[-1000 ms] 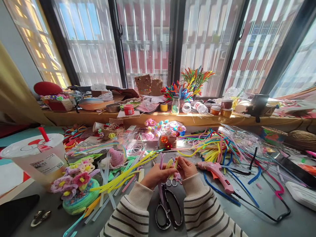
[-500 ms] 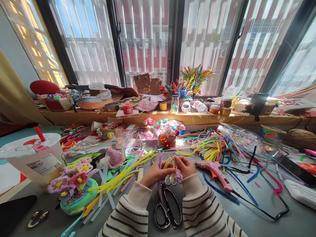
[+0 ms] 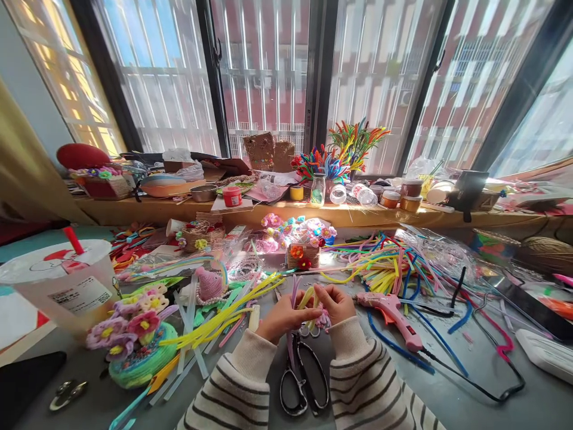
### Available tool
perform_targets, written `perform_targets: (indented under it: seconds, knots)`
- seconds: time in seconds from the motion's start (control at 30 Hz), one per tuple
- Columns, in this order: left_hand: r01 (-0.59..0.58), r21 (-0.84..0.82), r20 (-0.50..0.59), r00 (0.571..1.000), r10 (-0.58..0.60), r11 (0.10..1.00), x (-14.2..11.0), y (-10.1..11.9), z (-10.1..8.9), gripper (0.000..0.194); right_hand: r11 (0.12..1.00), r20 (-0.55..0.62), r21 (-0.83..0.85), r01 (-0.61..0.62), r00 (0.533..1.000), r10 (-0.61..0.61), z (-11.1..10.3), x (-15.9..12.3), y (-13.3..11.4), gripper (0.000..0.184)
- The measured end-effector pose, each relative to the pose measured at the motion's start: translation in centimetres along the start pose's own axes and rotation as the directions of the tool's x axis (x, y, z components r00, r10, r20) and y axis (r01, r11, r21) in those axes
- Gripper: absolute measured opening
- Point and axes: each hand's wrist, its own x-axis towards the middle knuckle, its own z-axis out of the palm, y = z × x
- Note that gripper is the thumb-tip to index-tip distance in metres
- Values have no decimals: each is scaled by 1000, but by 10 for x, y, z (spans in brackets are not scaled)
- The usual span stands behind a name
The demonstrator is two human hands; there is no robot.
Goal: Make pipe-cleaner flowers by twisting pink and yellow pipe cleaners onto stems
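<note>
My left hand (image 3: pixel 283 318) and my right hand (image 3: pixel 336 303) meet low in the middle, both pinched on a small craft piece made of yellow and lilac pipe cleaners (image 3: pixel 305 296). A lilac strand sticks up between the hands and a pink tuft hangs under my right fingers. Large black-handled scissors (image 3: pixel 303 377) lie on the grey table (image 3: pixel 452 394) right below my hands. A pink glue gun (image 3: pixel 393 310) lies just right of my right hand.
A heap of coloured pipe cleaners (image 3: pixel 385 266) spreads to the right. A lidded drink cup with a red straw (image 3: pixel 62 286) stands at the left, beside a green yarn cushion with flowers (image 3: pixel 136 346). The window ledge (image 3: pixel 277 210) carries jars and craft bits.
Both hands have stayed together on the craft piece, with the fingers shifting slightly; the yellow loop now bends between the hands. The view has barely moved.
</note>
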Motion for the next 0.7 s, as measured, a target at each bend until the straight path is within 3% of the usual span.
perform_targets:
  seconds: [0.17,0.3,0.5,0.7]
  knots:
    - [-42,-35,-53,998,40,998,2,-1,1,38,1000,7,25,-3,1000,2,1,0,2,33]
    - [-12,-111,-106,994,0,994,0,2,0,39,999,36,34,-9,999,8,1,-1,1,26]
    - [14,-145,-89,996,-28,989,-1,3,0,37,995,11,100,-7,1000,6,0,-2,-2,21]
    - [-20,-348,-177,983,-45,937,-3,8,4,36,980,-13,186,-70,997,74,-1,-2,-6,20]
